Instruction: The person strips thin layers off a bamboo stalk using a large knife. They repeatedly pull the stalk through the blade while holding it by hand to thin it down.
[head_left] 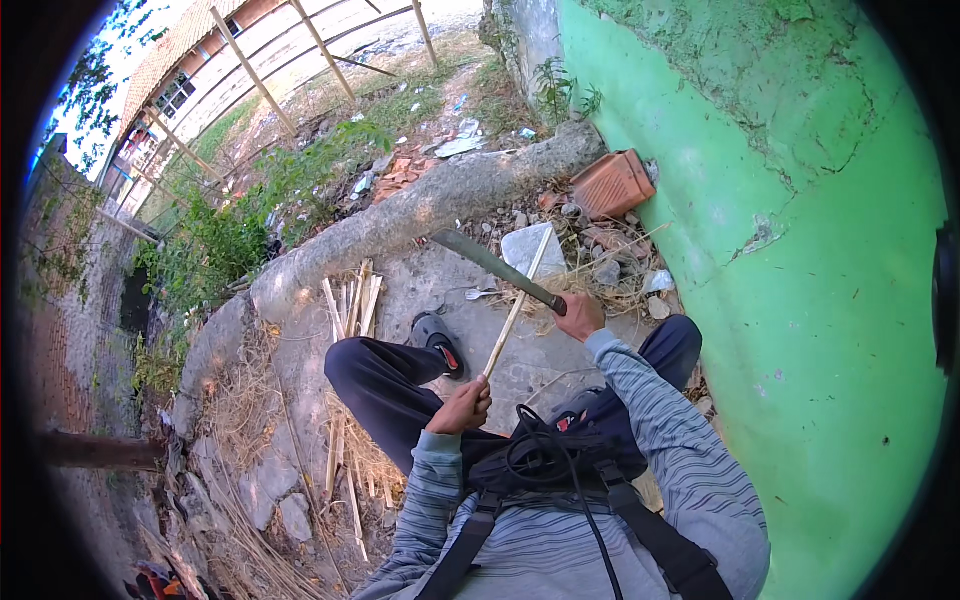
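My left hand (463, 406) is closed round the lower end of a thin pale bamboo strip (519, 300), which slants up and to the right. In my right hand (580, 317) is the handle of a machete (490, 262). Its long grey blade points up and left, crossing near the upper part of the strip; whether they touch I cannot tell. Beyond my left knee lies a bundle of split bamboo strips (354, 303) on the concrete. More bamboo strips (336, 450) lie on the ground left of my left thigh.
A low rounded concrete ledge (400, 213) curves across in front. On the right rises a green wall (800, 330). Near it are a terracotta block (612, 185), a whitish slab (533, 248) and rubble. Dry straw (235, 400) and broken concrete lie at left. A black cord (570, 470) hangs over my lap.
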